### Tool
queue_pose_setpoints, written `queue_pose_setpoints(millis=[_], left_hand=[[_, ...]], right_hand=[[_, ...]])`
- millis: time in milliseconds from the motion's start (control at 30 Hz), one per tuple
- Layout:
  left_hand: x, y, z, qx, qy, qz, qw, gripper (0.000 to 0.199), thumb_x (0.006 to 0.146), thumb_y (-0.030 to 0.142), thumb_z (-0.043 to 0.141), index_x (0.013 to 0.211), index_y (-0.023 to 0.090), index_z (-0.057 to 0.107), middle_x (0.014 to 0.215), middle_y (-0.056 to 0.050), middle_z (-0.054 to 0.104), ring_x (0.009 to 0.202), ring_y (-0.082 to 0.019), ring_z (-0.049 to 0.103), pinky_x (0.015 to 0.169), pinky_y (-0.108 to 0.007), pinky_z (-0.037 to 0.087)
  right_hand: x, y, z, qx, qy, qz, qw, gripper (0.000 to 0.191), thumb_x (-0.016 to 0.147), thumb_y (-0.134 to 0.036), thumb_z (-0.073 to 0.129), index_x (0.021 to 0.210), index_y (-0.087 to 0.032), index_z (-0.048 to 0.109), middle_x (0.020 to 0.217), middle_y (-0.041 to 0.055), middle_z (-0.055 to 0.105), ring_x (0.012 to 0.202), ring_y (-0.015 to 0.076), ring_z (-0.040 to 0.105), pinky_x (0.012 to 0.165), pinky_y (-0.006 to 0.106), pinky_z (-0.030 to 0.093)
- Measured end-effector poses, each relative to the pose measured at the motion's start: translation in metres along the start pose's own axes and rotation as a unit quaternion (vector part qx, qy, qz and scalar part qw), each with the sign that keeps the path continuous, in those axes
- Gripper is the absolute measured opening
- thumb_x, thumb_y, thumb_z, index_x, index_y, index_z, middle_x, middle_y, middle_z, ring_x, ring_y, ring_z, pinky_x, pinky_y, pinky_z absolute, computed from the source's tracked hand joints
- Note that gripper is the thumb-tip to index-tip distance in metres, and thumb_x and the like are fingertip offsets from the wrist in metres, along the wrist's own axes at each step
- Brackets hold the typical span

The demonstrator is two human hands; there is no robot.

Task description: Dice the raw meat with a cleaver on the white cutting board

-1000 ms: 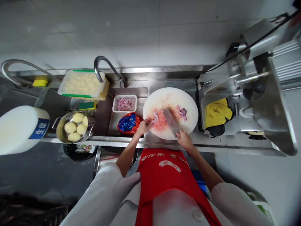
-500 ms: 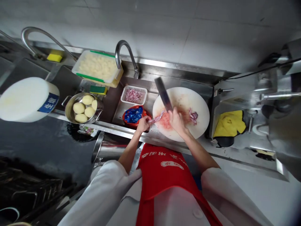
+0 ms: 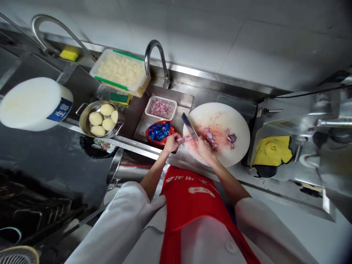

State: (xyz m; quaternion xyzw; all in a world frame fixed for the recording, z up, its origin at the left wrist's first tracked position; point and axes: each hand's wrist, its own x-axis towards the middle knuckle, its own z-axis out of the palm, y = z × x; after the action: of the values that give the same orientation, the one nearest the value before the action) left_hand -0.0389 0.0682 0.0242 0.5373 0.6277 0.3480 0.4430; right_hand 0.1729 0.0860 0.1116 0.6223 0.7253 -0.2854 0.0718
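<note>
My right hand is closed round the handle of a kitchen knife, its blade slanting up and left across the left part of a round white cutting board. In my left hand, at the board's left edge, is one end of a thin strip of raw meat, which runs to the blade. Dark red meat pieces lie just right of the blade, and another meat piece sits farther right. Reddish juice stains the board. Part of the knife handle is hidden by my fingers.
Left of the board are a white basket of chopped meat and a red bag with blue plastic. A pot of peeled potatoes, a lidded tub and a faucet stand farther left. A yellow cloth lies right.
The knife has come down from a raised, blurred position onto the meat strip. Dark meat pieces now show right of the blade. The whole view has shifted slightly.
</note>
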Motion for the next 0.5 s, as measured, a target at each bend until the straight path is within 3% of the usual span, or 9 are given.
queue_pose_setpoints(millis=[133, 233, 300, 400, 500], left_hand=[[0.001, 0.002, -0.002, 0.028, 0.007, -0.005, 1.0, 0.018, 0.076, 0.032, 0.071, 0.077, 0.018, 0.06, 0.068, 0.001, 0.063, 0.064, -0.014, 0.057, 0.062, -0.024, 0.041], [0.008, 0.006, 0.003, 0.029, 0.043, -0.019, 0.998, 0.02, 0.077, 0.033, 0.071, 0.075, 0.018, 0.059, 0.069, 0.0, 0.063, 0.064, -0.014, 0.057, 0.062, -0.025, 0.042], [0.013, 0.012, 0.006, 0.026, 0.056, -0.02, 0.998, 0.02, 0.076, 0.034, 0.071, 0.075, 0.018, 0.059, 0.07, -0.001, 0.064, 0.065, -0.014, 0.058, 0.063, -0.025, 0.043], [0.016, 0.025, 0.009, 0.016, 0.047, -0.018, 0.999, 0.023, 0.075, 0.034, 0.073, 0.074, 0.018, 0.057, 0.07, -0.001, 0.065, 0.066, -0.015, 0.06, 0.064, -0.026, 0.044], [0.009, 0.043, 0.006, -0.016, -0.013, -0.014, 1.0, 0.031, 0.072, 0.039, 0.077, 0.072, 0.018, 0.055, 0.07, -0.002, 0.065, 0.067, -0.016, 0.061, 0.063, -0.026, 0.045]], right_hand=[[-0.014, 0.035, 0.02, 0.005, -0.047, 0.013, 0.999, 0.031, 0.102, -0.027, 0.043, 0.127, -0.011, 0.051, 0.114, 0.02, 0.07, 0.109, 0.0272, 0.067, 0.085, 0.029, 0.044], [-0.041, 0.072, 0.022, 0.03, -0.05, 0.023, 0.998, 0.032, 0.1, -0.026, 0.048, 0.128, -0.011, 0.051, 0.121, 0.0196, 0.068, 0.114, 0.0258, 0.065, 0.085, 0.027, 0.044], [-0.056, 0.083, 0.022, 0.042, -0.069, 0.031, 0.996, 0.029, 0.099, -0.026, 0.049, 0.125, -0.013, 0.053, 0.12, 0.0188, 0.068, 0.111, 0.0253, 0.066, 0.083, 0.027, 0.044], [-0.059, 0.07, 0.021, 0.048, -0.085, 0.032, 0.995, 0.023, 0.1, -0.024, 0.048, 0.118, -0.013, 0.057, 0.114, 0.0179, 0.07, 0.106, 0.0252, 0.068, 0.081, 0.027, 0.044], [-0.039, 0.038, 0.018, 0.061, -0.056, 0.03, 0.996, 0.025, 0.1, -0.022, 0.048, 0.121, -0.012, 0.055, 0.113, 0.0198, 0.07, 0.107, 0.0262, 0.068, 0.084, 0.028, 0.044]])
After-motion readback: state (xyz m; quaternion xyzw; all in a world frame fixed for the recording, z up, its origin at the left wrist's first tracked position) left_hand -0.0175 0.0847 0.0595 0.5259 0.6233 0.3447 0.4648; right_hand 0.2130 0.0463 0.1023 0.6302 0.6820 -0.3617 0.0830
